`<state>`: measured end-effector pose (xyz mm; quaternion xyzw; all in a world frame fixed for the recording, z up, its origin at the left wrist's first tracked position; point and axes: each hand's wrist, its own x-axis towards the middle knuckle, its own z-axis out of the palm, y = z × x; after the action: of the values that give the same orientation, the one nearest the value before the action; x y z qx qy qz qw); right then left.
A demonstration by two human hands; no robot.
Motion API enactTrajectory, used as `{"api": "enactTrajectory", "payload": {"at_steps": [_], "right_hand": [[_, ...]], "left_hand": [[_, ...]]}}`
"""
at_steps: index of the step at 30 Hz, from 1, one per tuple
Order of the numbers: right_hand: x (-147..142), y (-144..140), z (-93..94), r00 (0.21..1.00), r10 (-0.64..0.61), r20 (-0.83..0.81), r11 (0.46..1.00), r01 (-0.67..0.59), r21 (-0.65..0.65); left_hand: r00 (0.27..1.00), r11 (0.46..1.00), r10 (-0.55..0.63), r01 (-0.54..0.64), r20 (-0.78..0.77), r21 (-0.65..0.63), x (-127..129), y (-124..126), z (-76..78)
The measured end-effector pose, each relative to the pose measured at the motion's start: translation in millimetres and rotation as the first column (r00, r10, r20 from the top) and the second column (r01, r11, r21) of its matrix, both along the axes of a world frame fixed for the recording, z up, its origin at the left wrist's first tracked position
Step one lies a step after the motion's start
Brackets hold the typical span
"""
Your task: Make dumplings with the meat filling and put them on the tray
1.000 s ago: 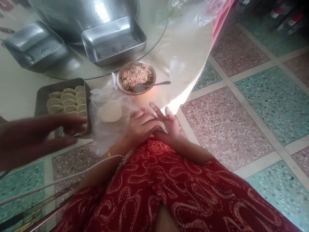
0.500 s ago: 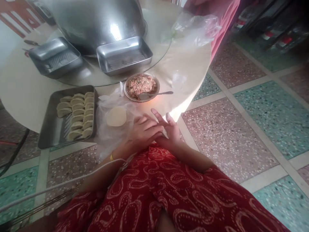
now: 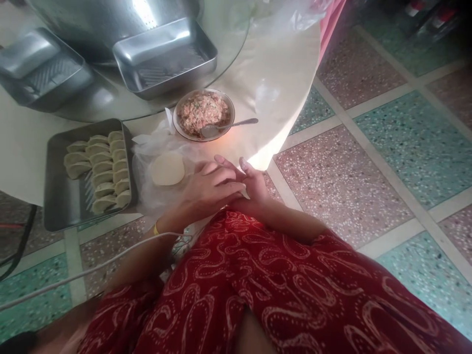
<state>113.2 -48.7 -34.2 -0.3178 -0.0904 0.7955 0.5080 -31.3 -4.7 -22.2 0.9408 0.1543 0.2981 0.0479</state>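
My left hand [image 3: 214, 187], with a yellow band at the wrist, has its fingers curled over toward my right hand [image 3: 255, 186]. The two hands meet above my lap at the table's edge. A small pale edge of dough, looking like a dumpling [image 3: 245, 192], shows between them; the rest of it is hidden by the fingers. On my right hand, the thumb and a finger stick up with whitish tips. A round dumpling wrapper [image 3: 167, 168] lies on a clear plastic bag [image 3: 145, 191] left of my hands. Beyond them sits a bowl [image 3: 177, 129] of minced filling [image 3: 204, 110] with a spoon [image 3: 239, 124].
A metal tray [image 3: 55, 206] holds rows of folded dumplings [image 3: 101, 167] at the left. Two more metal trays [image 3: 165, 64] stand farther back before a large metal vessel [image 3: 110, 24]. A white cord [image 3: 92, 269] crosses at the lower left. Tiled floor [image 3: 342, 182] lies right of the table.
The view has shifted, so the trays and bowl appear farther left and larger. My left fingers have moved slightly over my right hand, and a pale dough edge now shows between them.
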Motion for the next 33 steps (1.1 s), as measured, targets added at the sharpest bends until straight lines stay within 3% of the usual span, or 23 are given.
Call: {"api": "enactTrajectory", "payload": {"at_steps": [7, 15, 21, 26, 33], "right_hand": [[-0.6, 2.4, -5.1, 0.996, 0.054, -0.071, 0.998, -0.056, -0.026], [-3.0, 1.8, 7.1, 0.993, 0.075, -0.094, 0.997, -0.072, 0.037], [-4.0, 2.3, 4.6, 0.990, 0.050, -0.135, 0.999, -0.048, 0.019], [-2.8, 3.0, 5.5, 0.986, 0.038, -0.163, 0.999, -0.038, 0.001], [-0.9, 1.7, 6.8, 0.987, 0.048, -0.152, 0.999, -0.050, -0.010]], "left_hand": [[0.999, 0.999, -0.045, 0.045, -0.022, -0.018, 4.0, 5.4, -5.2], [0.989, 0.987, -0.142, 0.145, 0.038, -0.069, 11.3, 6.1, -3.8], [0.987, 0.988, -0.128, 0.135, 0.095, -0.079, 15.1, 3.3, -7.3], [0.989, 0.979, -0.070, 0.093, 0.132, -0.181, 15.9, -0.6, -5.0], [0.989, 0.984, -0.068, 0.089, 0.133, -0.157, 18.4, -4.5, -2.4]]}}
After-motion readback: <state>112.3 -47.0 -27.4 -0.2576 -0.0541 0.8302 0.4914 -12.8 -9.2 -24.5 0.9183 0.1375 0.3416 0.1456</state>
